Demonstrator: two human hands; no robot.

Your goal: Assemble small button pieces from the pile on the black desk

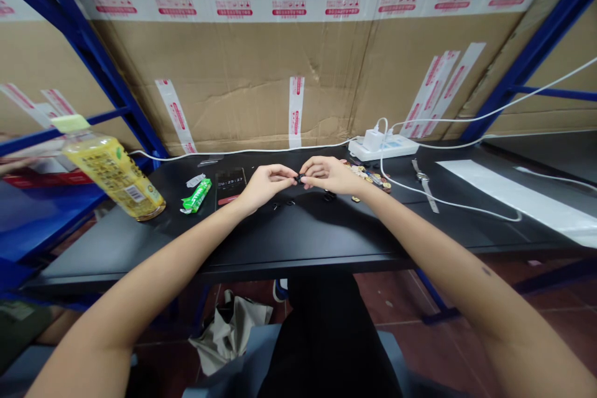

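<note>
My left hand (269, 185) and my right hand (330, 175) meet above the middle of the black table (289, 236). Between their fingertips is a small black piece (299, 179), too small to name, and both hands pinch it. Below them on the tabletop lie a few tiny dark pieces (290, 203). Further small black pieces (329, 196) rest under my right hand. Just beyond my right wrist spreads a pile of small tan and brown round pieces (380, 182), partly hidden by the hand.
Left of my hands are a phone (230, 181) showing a timer, a green candy packet (196, 195) and a yellow drink bottle (112, 168). A white power strip (383, 148) with cables, a wristwatch (424, 183) and a white strip (517, 196) occupy the right. Cardboard (242, 62) stands behind.
</note>
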